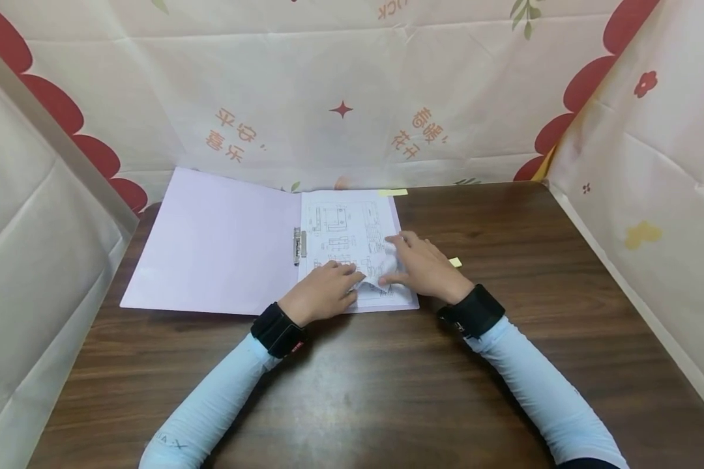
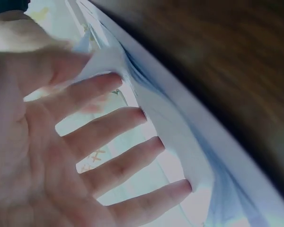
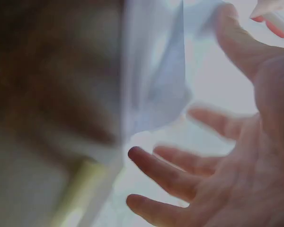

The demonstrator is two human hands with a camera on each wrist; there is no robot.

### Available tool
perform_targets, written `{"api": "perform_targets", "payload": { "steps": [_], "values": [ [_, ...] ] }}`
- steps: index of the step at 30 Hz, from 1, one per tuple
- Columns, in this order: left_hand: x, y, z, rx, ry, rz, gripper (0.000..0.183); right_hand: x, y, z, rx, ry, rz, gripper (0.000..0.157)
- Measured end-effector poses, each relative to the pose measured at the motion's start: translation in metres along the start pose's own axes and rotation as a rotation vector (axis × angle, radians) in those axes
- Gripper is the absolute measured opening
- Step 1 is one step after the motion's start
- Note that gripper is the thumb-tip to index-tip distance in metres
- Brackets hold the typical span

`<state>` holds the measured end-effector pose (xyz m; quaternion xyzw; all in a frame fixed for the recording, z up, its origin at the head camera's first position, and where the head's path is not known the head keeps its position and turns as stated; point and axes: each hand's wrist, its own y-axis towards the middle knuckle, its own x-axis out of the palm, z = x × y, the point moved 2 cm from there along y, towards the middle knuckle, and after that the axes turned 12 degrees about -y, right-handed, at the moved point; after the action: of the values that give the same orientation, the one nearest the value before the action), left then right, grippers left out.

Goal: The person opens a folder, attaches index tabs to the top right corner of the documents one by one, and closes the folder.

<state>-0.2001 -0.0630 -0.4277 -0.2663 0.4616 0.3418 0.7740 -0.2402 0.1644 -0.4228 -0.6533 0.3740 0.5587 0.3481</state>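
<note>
Folder [image 1: 211,244] holds printed sheets [image 1: 349,225], left hand [image 1: 322,290] touching them, right hand [image 1: 425,264] at edge.

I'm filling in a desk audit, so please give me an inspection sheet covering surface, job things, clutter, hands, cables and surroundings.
Surface: brown wood-grained table, with glare near the front.
Job things: lilac folder, lying open, with a clip near its fold; printed paper on its right side, near edge lifted.
Clutter: one yellow slip at the paper's far edge, another yellow piece beside the right hand.
Hands: left hand touches the lifted paper; right hand at the paper's right side, fingers spread.
Cables: nothing seen.
Surroundings: pale printed cloth behind the table.
</note>
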Motion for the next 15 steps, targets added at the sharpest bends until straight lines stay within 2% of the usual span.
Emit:
{"api": "perform_targets", "payload": {
  "steps": [2,4,7,10,12,15],
  "values": [
    [0.0,0.001,0.0,-0.007,-0.037,0.014,0.04,-0.012,-0.005,0.002,0.021,0.061,-0.022,0.083],
    [-0.001,0.002,-0.001,-0.007,-0.073,0.031,0.033,-0.024,-0.01,0.007,0.023,0.152,-0.043,0.075],
    [-0.003,0.003,-0.004,0.01,-0.119,0.055,0.024,-0.031,-0.013,0.01,-0.047,0.251,-0.072,0.056],
    [-0.007,0.003,-0.007,0.021,-0.159,0.064,0.018,-0.025,-0.01,0.005,-0.19,0.201,-0.08,0.038],
    [-0.009,0.002,-0.009,0.023,-0.18,0.07,0.019,-0.015,-0.006,-0.001,-0.277,0.109,-0.079,0.028],
    [-0.01,-0.001,-0.014,0.03,-0.184,0.094,0.021,-0.005,-0.004,-0.012,-0.321,0.008,-0.077,0.025]
  ]
}}
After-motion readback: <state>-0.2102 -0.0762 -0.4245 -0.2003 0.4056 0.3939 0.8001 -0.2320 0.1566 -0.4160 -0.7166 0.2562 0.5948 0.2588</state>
